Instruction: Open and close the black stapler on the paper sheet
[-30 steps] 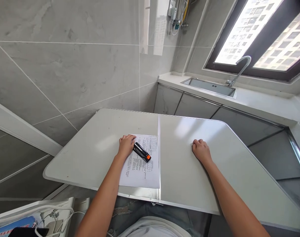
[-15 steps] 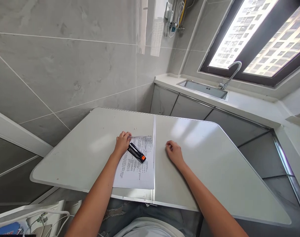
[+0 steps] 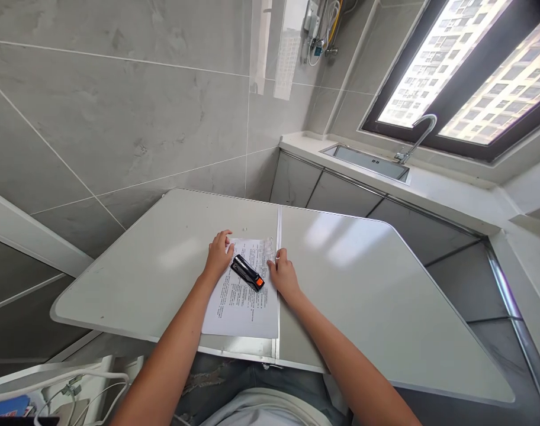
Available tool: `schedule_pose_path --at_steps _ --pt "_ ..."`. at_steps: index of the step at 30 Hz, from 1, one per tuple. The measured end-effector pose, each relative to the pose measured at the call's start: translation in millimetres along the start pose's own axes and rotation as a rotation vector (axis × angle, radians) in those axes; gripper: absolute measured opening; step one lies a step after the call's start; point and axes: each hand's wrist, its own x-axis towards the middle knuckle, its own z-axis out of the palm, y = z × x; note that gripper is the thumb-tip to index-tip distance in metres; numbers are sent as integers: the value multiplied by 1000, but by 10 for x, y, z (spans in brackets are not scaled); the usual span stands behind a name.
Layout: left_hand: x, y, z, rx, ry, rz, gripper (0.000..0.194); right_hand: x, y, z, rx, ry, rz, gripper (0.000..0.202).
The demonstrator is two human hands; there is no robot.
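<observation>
A printed sheet of paper [image 3: 234, 322] lies on the table, its small text running across it. On top of it rests a black stapler [image 3: 247, 272] with an orange end, set at a slant. My left hand [image 3: 218, 254] is at the paper's upper left edge, thumb and fingers apart. At the upper right edge is my right hand [image 3: 284, 275], its thumb over the margin and its fingers bent but apart. Between the hands, the paper's upper right corner looks pale and see-through; what causes that is unclear. Neither hand touches the stapler.
The white folding table [image 3: 363, 307] has a seam down its middle, beside the paper. Beyond it are a counter with a sink [image 3: 367, 161] and a faucet [image 3: 423, 139]. A white rack with cables [image 3: 92, 378] stands at lower left.
My right hand has moved left across the seam to the paper's right edge. My left hand's fingers have spread from their closed hold at the top edge. The stapler stays on the sheet.
</observation>
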Motion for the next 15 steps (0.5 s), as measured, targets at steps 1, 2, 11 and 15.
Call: schedule_pose_path --at_steps 1,2,11,15 --pt "0 -4 3 -20 33 -5 37 -1 -17 7 -16 1 29 12" --pt "-1 -7 3 -35 58 -5 36 -1 -34 9 -41 -5 50 11" --pt "-29 78 -46 -153 120 50 13 -20 -90 -143 -313 -103 130 9" --pt "-38 102 -39 -169 71 78 14 -12 36 -307 -397 -147 167 13"
